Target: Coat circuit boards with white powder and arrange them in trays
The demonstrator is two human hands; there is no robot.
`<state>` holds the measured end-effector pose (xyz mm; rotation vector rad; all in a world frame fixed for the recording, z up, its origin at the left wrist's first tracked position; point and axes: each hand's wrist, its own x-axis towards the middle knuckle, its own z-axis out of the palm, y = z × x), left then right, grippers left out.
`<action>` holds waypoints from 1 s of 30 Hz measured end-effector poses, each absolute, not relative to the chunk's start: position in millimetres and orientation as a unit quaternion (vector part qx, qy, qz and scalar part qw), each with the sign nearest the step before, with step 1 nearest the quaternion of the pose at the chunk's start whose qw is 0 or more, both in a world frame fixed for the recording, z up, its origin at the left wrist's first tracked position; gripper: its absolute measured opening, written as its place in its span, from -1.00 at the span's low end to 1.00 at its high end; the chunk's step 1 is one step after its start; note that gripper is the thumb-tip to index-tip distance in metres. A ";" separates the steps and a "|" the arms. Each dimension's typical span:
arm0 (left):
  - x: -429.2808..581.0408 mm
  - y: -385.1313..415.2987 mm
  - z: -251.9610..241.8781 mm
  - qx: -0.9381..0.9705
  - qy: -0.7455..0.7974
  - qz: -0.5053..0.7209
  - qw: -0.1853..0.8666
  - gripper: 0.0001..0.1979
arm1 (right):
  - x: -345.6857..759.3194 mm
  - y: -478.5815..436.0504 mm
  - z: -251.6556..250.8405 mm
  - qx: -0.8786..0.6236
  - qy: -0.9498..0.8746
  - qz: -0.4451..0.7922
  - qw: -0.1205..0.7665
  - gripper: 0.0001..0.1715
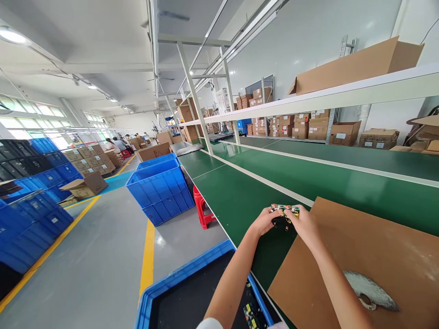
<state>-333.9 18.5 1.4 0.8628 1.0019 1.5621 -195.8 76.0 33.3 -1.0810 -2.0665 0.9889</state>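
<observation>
Big blue bins (159, 194) stand on the gray floor (103, 251) at the left, and next to them our long green table (219, 194) runs away from us. Our left hand (263, 222) pinches the left end of the small bunch of circuit boards (285, 210), which sits right at our fingers (275, 214) with its long side going across from hand to hand, over the table. Our right hand (305, 224) grips the other end, so both hands are just as near, and the brown cardboard sheet (346, 242) lies below our right arm (336, 274).

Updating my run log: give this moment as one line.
left hand: holds electronics | right hand: holds electronics | nearby: green table, cardboard
</observation>
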 end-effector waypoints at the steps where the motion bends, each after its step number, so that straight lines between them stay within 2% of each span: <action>1: -333.3 18.9 1.4 0.360 0.421 0.654 0.514 -0.53 | -196.0 75.9 33.3 -0.411 -0.780 0.365 0.298 -0.77; 10: -328.7 19.8 5.1 0.354 0.446 0.666 0.483 -0.49 | -201.2 73.1 27.8 -0.432 -0.780 0.320 0.320 -0.80; 30: -332.1 23.0 0.3 0.334 0.438 0.682 0.481 -0.60 | -207.5 65.9 28.6 -0.456 -0.803 0.236 0.304 -0.75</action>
